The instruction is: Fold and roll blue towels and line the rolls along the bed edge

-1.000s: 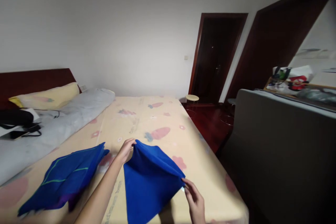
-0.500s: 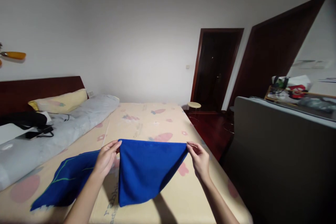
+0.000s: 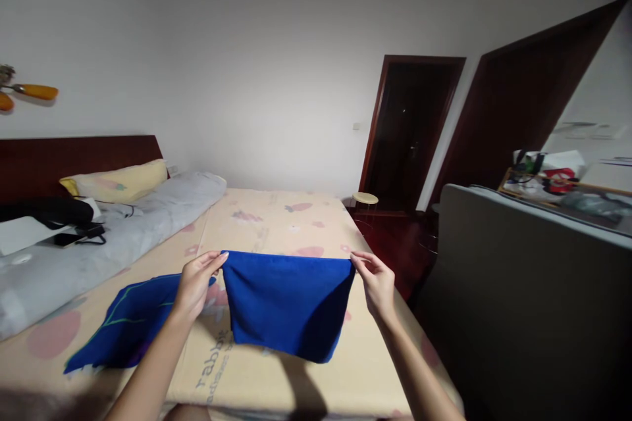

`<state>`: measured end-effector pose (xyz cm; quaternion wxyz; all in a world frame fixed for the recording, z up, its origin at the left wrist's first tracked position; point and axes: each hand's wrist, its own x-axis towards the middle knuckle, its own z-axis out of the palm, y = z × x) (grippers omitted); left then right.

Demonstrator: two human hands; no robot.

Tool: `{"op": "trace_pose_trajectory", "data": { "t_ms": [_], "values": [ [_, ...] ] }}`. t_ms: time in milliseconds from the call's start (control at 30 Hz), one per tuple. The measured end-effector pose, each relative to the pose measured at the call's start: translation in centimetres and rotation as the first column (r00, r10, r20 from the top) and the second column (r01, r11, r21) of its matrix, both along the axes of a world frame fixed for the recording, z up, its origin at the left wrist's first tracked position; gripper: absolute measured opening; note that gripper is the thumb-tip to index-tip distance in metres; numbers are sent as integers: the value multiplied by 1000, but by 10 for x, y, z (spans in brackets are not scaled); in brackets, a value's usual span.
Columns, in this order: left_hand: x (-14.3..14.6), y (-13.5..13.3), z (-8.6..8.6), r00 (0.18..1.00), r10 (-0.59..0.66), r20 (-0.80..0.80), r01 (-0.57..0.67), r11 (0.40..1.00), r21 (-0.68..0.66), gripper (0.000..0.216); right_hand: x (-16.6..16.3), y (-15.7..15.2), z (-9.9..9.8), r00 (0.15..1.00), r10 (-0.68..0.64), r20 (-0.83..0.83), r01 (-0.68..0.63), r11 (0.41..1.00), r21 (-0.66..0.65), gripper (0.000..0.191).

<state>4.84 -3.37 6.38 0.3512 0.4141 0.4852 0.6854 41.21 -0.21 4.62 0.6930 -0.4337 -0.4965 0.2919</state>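
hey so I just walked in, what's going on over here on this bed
Someone's left hand and right hand each pinch an upper corner of a blue cloth, its top edge stretched between them and the rest hanging down over the bed. A blue fabric with green lines lies by the left forearm.

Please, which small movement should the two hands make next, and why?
Probably lower the blue cloth onto the bed sheet: the left hand and right hand pinch its upper corners, its top edge looks nearly straight, and its shadow falls on the sheet.
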Motion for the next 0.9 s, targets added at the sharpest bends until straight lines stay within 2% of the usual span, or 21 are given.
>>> {"op": "trace_pose_trajectory", "data": {
  "t_ms": [167, 267, 367, 533, 700, 800, 900],
  "values": [
    [0, 0, 1, 999, -41, -20, 42, 999, 8, 47, -2, 8, 1, 989, 70, -133, -80, 994, -69, 42],
    [-1, 2, 0, 995, -88, -42, 88, 996, -16, 56, 0, 13, 2, 980, 149, -131, -164, 981, -108, 40],
    [-6, 5, -3, 992, -105, -68, 102, 994, -43, 51, 5, 14, 3, 975, 193, -112, -206, 971, -119, 41],
    [-10, 8, -5, 985, -148, -90, 141, 987, -77, 45, 15, 13, 7, 974, 228, -12, -227, 962, -150, 49],
    [-11, 13, -5, 981, -145, -127, 135, 987, -86, 43, 24, 12, 9, 965, 235, 117, -206, 954, -220, 44],
    [-11, 18, -6, 980, -135, -147, 125, 989, -79, 42, 28, 11, 9, 960, 212, 185, -174, 964, -201, 38],
    [-8, 19, -5, 975, -129, -181, 116, 990, -81, 43, 29, 12, 9, 964, 169, 205, -134, 975, -177, 41]
  ]
}}
